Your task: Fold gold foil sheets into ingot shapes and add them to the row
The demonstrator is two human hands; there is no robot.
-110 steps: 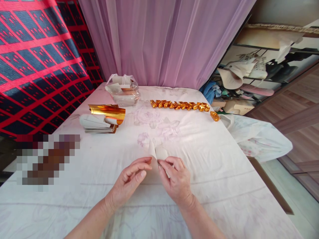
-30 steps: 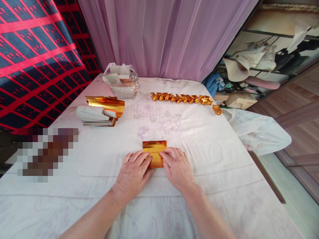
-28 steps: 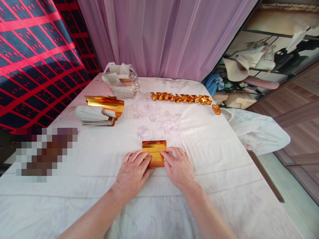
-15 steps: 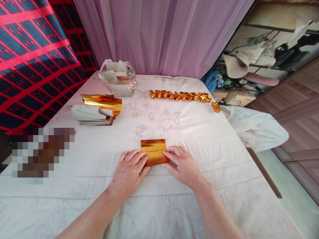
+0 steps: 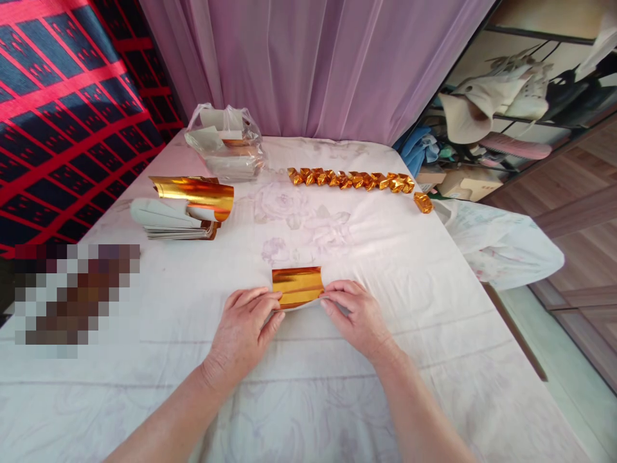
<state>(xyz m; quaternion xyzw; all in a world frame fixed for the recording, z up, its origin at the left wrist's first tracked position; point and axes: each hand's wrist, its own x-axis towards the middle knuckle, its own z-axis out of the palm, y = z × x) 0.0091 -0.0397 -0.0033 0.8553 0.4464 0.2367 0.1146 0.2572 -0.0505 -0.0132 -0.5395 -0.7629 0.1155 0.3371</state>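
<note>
A shiny sheet of gold foil paper (image 5: 297, 287) lies on the cloth in front of me, its near edge lifted and turned so a pale underside shows. My left hand (image 5: 251, 319) pinches the near left corner between thumb and fingers. At the near right corner, my right hand (image 5: 355, 316) grips the paper the same way. Farther off, a row of folded gold paper pieces (image 5: 354, 180) runs across the cloth, with one separate folded gold piece (image 5: 423, 203) at its right end.
A stack of gold-and-white paper sheets (image 5: 193, 199) sits at the left, partly curled. Behind it stands a clear plastic bag (image 5: 224, 145) holding more paper. A purple curtain (image 5: 313, 64) hangs behind the table. Shelves with a hat (image 5: 470, 112) and a white bag (image 5: 515, 244) are at the right.
The near edge of the gold paper has come up and folded away from me, showing its pale back. Both hands have closed on the corners. The view has shifted slightly.
</note>
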